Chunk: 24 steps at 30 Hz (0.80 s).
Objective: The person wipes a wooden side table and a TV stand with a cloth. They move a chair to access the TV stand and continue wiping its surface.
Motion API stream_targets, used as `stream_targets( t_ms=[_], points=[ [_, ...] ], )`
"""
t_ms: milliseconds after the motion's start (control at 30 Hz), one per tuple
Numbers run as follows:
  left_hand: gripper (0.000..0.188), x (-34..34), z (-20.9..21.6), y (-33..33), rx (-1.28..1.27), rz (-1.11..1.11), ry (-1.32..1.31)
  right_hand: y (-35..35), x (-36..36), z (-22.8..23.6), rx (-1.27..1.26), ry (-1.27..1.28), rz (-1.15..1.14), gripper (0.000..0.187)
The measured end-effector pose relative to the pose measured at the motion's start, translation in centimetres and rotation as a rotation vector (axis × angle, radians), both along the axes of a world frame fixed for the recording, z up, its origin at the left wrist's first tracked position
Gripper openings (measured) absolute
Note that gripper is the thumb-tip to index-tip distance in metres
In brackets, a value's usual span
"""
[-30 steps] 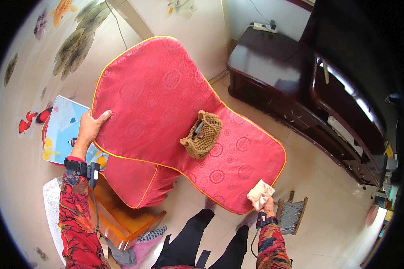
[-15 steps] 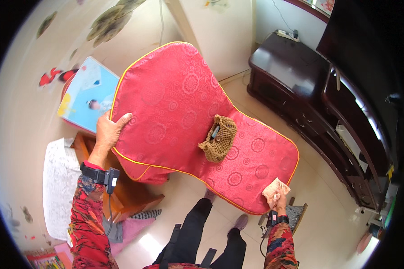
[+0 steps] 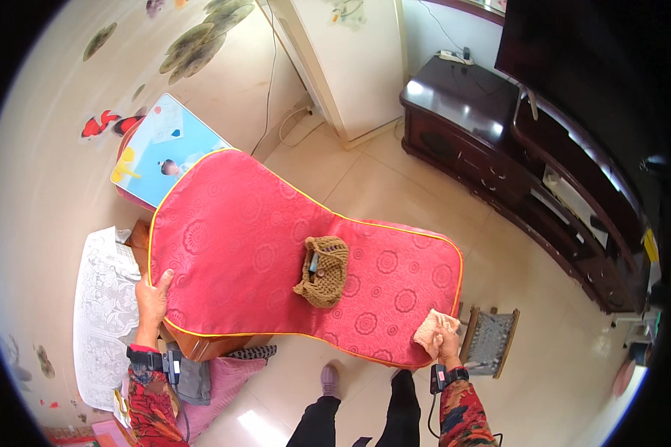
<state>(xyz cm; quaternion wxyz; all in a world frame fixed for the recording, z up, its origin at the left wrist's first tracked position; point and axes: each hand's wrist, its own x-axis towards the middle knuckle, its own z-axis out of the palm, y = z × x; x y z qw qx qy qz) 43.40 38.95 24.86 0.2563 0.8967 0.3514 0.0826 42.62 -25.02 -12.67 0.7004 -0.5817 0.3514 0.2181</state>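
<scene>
Red chair cushion [image 3: 276,253]: long, waisted pad with a pattern of round medallions and yellow piping, held spread out flat at mid-scene, its wide end to the left and its narrower end to the right near side. Dark wooden TV cabinet [image 3: 492,141]: low and glossy, running along the far right wall, well apart from the cushion. Tiled floor [image 3: 395,186]: pale beige, showing far of and below the cushion. White lace cloth [image 3: 101,313]: draped at the near left, just beside the cushion's left edge. Children's light-blue board [image 3: 164,149]: leaning at the far left, its lower part hidden by the cushion. Small wire rack [image 3: 490,339]: standing on the floor at the near right, just beside the cushion's corner. Brown crocheted pouch [image 3: 322,272]: lying on the cushion near its waist, mouth open, with small items inside that cannot be made out. Left hand [image 3: 153,296]: grip closed on the cushion's near-left edge, thumb on top. Right hand [image 3: 446,341]: grip closed on the cushion's near-right corner together with a pale pink cloth [image 3: 432,328].
</scene>
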Motion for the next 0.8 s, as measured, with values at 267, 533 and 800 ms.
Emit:
stream_targets(
  t_ms=[267,533,800],
  points=[
    [0.043,-0.5,-0.1,0.5,0.031,0.035,0.048,0.8,1.4,3.0,-0.069,0.208,0.104,0.028],
    [0.043,0.9,-1.6,3.2,0.08,-0.075,0.048,2.0,-6.1,0.8,-0.013,0.24,-0.037,0.03],
    [0.05,2.9,-4.0,7.5,0.153,-0.139,0.107,5.0,-13.1,0.0,-0.124,-0.024,0.126,0.017]
  ],
)
